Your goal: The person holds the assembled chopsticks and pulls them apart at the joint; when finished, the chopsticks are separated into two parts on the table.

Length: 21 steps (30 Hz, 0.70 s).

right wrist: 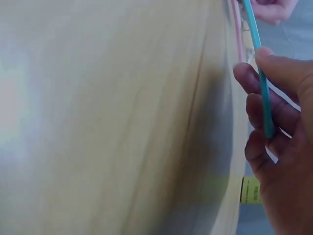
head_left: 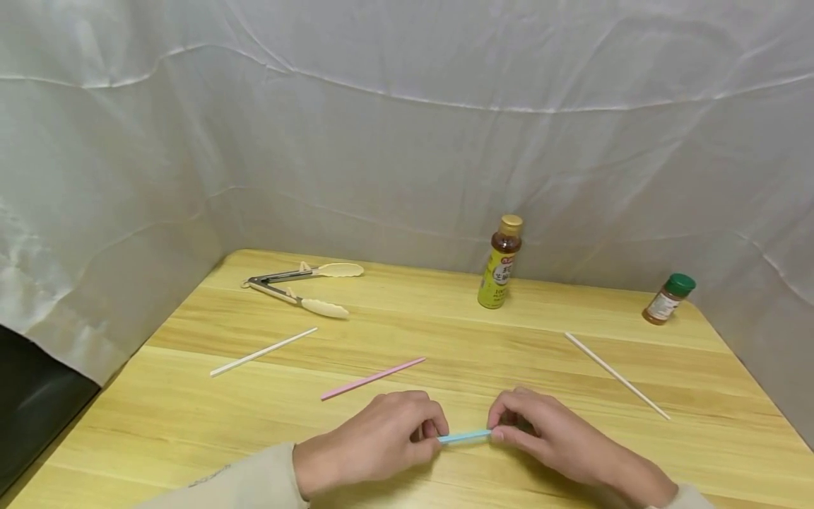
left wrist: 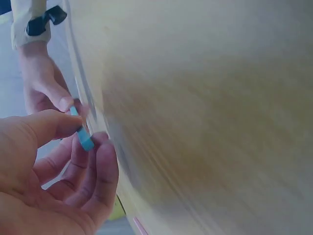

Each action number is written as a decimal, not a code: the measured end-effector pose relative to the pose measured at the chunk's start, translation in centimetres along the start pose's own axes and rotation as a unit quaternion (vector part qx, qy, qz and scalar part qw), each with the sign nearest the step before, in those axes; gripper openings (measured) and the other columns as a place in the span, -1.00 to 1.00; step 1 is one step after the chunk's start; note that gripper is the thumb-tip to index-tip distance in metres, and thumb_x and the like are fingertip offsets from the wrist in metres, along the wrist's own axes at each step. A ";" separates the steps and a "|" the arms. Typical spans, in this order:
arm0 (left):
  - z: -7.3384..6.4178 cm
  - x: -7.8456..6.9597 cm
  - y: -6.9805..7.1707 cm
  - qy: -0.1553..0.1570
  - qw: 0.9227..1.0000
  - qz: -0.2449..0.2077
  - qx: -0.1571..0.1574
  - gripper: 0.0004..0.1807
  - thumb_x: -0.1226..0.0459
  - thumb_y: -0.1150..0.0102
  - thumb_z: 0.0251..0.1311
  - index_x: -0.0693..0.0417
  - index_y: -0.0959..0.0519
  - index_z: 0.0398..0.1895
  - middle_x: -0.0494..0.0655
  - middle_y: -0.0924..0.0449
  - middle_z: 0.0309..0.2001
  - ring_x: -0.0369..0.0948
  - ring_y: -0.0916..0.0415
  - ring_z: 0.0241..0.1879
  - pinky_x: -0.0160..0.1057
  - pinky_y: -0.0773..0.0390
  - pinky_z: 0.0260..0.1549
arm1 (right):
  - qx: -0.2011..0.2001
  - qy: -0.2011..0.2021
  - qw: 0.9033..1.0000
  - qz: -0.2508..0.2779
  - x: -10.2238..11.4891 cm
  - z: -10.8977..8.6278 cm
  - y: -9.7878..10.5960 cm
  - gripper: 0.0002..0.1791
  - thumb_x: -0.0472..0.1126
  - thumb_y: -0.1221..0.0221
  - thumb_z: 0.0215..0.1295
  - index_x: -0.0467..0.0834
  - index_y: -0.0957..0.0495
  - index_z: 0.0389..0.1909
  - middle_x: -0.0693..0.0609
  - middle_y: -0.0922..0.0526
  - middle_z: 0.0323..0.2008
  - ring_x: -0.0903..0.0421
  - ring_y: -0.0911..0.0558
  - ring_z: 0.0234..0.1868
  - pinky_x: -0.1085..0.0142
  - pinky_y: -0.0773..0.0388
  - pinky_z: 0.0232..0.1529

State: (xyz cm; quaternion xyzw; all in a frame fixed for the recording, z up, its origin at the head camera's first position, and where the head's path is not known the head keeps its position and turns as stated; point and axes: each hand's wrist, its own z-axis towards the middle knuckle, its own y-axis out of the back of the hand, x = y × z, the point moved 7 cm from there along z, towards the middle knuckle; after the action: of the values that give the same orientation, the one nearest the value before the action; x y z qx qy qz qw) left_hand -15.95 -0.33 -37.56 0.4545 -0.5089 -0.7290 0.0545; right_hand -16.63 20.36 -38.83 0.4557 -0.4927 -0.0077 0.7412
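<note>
Pinching blue stick (head_left: 465,437) above near part of desk (head_left: 159,431) with left hand (head_left: 381,435) and right hand (head_left: 550,435), covering both ends in head view, baring only middle. Can see pink stick (head_left: 373,379) whole beyond; can't read label (head_left: 664,306) on green-capped jar (head_left: 669,299). Losing sleeves (head_left: 254,484) past lower edge.

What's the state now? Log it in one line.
left fingers: pinch blue chopstick | right fingers: pinch blue chopstick | pink chopstick: on table, untouched | tongs: spread, on table

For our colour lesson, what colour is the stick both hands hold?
The stick is turquoise, clearest in the right wrist view.
</note>
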 end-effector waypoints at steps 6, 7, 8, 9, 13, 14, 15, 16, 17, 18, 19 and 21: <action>-0.3 0.4 0.6 -0.001 1.000 -0.024 -0.010 -0.88 0.29 -0.40 0.41 -0.15 -0.74 -0.10 -0.41 -0.57 -0.21 -0.50 -0.42 -0.30 -0.49 -0.51 -0.25 | -0.033 -0.021 0.999 -0.010 1.0 -0.4 -0.2 -0.91 -0.07 -0.20 0.66 0.08 -0.65 0.01 0.28 -0.68 -0.24 0.40 -0.55 -0.29 0.40 -0.57 -0.29; -0.3 0.4 0.7 -0.003 1.000 -0.027 -0.010 -0.88 0.29 -0.41 0.41 -0.16 -0.73 -0.09 -0.40 -0.57 -0.19 -0.50 -0.42 -0.28 -0.48 -0.51 -0.23 | -0.039 -0.017 0.999 -0.016 1.2 -0.5 -0.3 -0.91 -0.08 -0.21 0.66 0.09 -0.66 0.02 0.30 -0.67 -0.25 0.41 -0.54 -0.30 0.41 -0.57 -0.30; -0.3 0.4 0.7 -0.005 1.000 -0.028 -0.011 -0.87 0.29 -0.41 0.41 -0.17 -0.73 -0.09 -0.41 -0.57 -0.18 -0.51 -0.43 -0.27 -0.48 -0.51 -0.22 | -0.045 -0.010 0.999 -0.019 1.5 -0.6 -0.4 -0.92 -0.09 -0.22 0.66 0.10 -0.66 0.02 0.31 -0.66 -0.25 0.42 -0.54 -0.30 0.41 -0.56 -0.30; -0.3 0.4 0.8 -0.008 0.999 -0.029 -0.012 -0.86 0.29 -0.41 0.41 -0.17 -0.73 -0.08 -0.42 -0.57 -0.18 -0.52 -0.43 -0.25 -0.48 -0.52 -0.20 | -0.050 -0.004 0.999 -0.021 1.7 -0.7 -0.6 -0.92 -0.10 -0.23 0.65 0.11 -0.66 0.02 0.31 -0.66 -0.25 0.42 -0.53 -0.30 0.41 -0.55 -0.31; -0.2 0.2 0.7 -0.023 0.999 -0.031 -0.015 -0.82 0.32 -0.42 0.41 -0.18 -0.72 -0.06 -0.44 -0.57 -0.17 -0.53 -0.42 -0.22 -0.49 -0.52 -0.16 | -0.070 0.020 0.997 -0.033 2.3 -1.0 -1.1 -0.91 -0.14 -0.25 0.62 0.14 -0.66 -0.02 0.31 -0.68 -0.23 0.44 -0.52 -0.29 0.43 -0.54 -0.32; -0.2 0.1 0.7 -0.028 0.999 -0.033 -0.017 -0.81 0.33 -0.42 0.41 -0.18 -0.71 -0.05 -0.44 -0.57 -0.17 -0.53 -0.42 -0.21 -0.49 -0.52 -0.16 | -0.075 0.026 0.996 -0.036 2.5 -1.0 -1.2 -0.91 -0.15 -0.25 0.62 0.14 -0.66 -0.02 0.30 -0.69 -0.22 0.44 -0.52 -0.28 0.43 -0.54 -0.31; -0.2 0.0 0.7 -0.034 0.999 -0.035 -0.019 -0.82 0.32 -0.42 0.41 -0.18 -0.71 -0.05 -0.44 -0.58 -0.18 -0.52 -0.41 -0.21 -0.49 -0.51 -0.16 | -0.081 0.032 0.995 -0.041 2.7 -1.0 -1.2 -0.90 -0.17 -0.26 0.62 0.13 -0.66 -0.02 0.30 -0.70 -0.22 0.44 -0.52 -0.29 0.43 -0.55 -0.32; -0.2 0.0 0.6 -0.038 0.998 -0.039 -0.022 -0.83 0.30 -0.42 0.42 -0.18 -0.71 -0.05 -0.45 -0.58 -0.18 -0.52 -0.40 -0.21 -0.49 -0.51 -0.16 | -0.088 0.036 0.994 -0.045 2.9 -1.0 -1.2 -0.89 -0.19 -0.26 0.61 0.13 -0.66 -0.02 0.29 -0.70 -0.23 0.45 -0.51 -0.29 0.44 -0.55 -0.33; -0.2 -0.1 0.6 -0.041 0.998 -0.046 -0.024 -0.85 0.28 -0.42 0.44 -0.18 -0.70 -0.05 -0.45 -0.58 -0.19 -0.51 -0.40 -0.21 -0.49 -0.50 -0.17 | -0.094 0.039 0.994 -0.047 3.0 -1.0 -1.3 -0.88 -0.20 -0.26 0.61 0.12 -0.66 -0.03 0.30 -0.69 -0.24 0.46 -0.49 -0.31 0.44 -0.55 -0.35; -0.2 -0.2 0.5 -0.045 0.997 -0.053 -0.028 -0.87 0.25 -0.42 0.45 -0.18 -0.70 -0.05 -0.45 -0.58 -0.20 -0.51 -0.40 -0.22 -0.49 -0.50 -0.17 | -0.101 0.043 0.993 -0.049 3.2 -1.0 -1.3 -0.87 -0.22 -0.26 0.60 0.12 -0.65 -0.03 0.29 -0.68 -0.25 0.47 -0.48 -0.32 0.45 -0.54 -0.36; -0.1 -0.2 0.5 -0.048 0.996 -0.061 -0.030 -0.90 0.21 -0.41 0.47 -0.18 -0.69 -0.05 -0.45 -0.58 -0.20 -0.51 -0.40 -0.22 -0.49 -0.50 -0.17 | -0.108 0.045 0.992 -0.050 3.4 -1.0 -1.3 -0.86 -0.24 -0.27 0.60 0.11 -0.65 -0.03 0.29 -0.68 -0.26 0.47 -0.47 -0.34 0.45 -0.54 -0.38; 0.0 -0.4 0.4 -0.055 0.995 -0.078 -0.036 -0.92 0.14 -0.38 0.51 -0.17 -0.68 -0.06 -0.43 -0.58 -0.21 -0.50 -0.41 -0.23 -0.49 -0.51 -0.18 | -0.122 0.052 0.990 -0.053 3.6 -1.1 -1.4 -0.84 -0.28 -0.27 0.58 0.08 -0.65 -0.03 0.28 -0.66 -0.28 0.49 -0.43 -0.37 0.46 -0.51 -0.42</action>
State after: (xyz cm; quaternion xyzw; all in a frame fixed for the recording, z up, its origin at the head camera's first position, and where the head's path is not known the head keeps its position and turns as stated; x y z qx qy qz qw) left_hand -15.92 -0.29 -36.97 0.4501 -0.4477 -0.7725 -0.0146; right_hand -13.38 18.60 -37.26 0.3871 -0.4243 -0.0838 0.8143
